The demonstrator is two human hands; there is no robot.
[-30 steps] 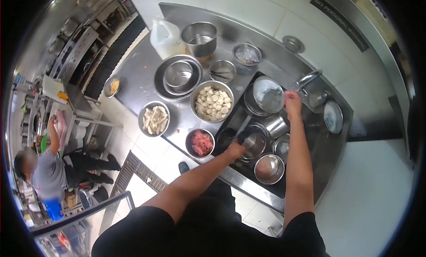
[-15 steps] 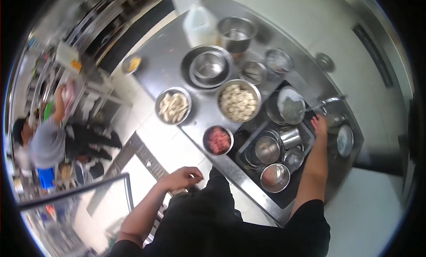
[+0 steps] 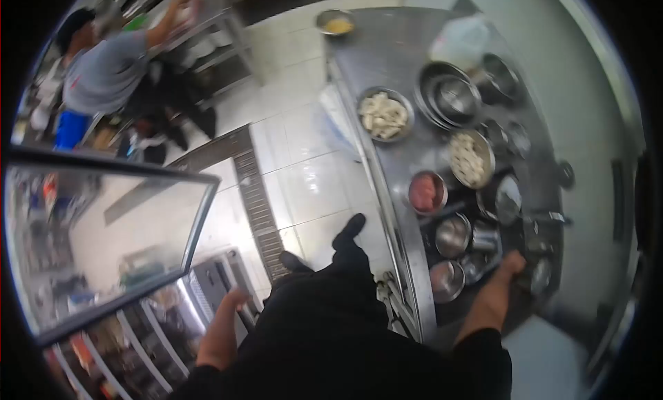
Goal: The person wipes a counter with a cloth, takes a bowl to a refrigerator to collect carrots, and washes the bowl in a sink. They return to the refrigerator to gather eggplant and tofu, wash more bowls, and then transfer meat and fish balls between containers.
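Note:
My left hand hangs at my left side above the floor, near the open glass-fronted door. It is blurred and its fingers cannot be made out. Over the sink's far side, near the tap, is my right hand, smeared by motion with its fingers hidden. Beside it in the sink sit a metal pot, a steel bowl and another bowl. On the counter are bowls of pale cubes, pale strips and pink minced meat.
Nested steel bowls, a steel pot and a whitish plastic jug stand farther back on the steel counter. A framed glass door juts in at left. A person in a grey shirt works beyond the floor drain.
My view has swung left, so the counter and sink appear farther right. My left hand has moved down and away from the counter. My right hand has drawn back from the tap.

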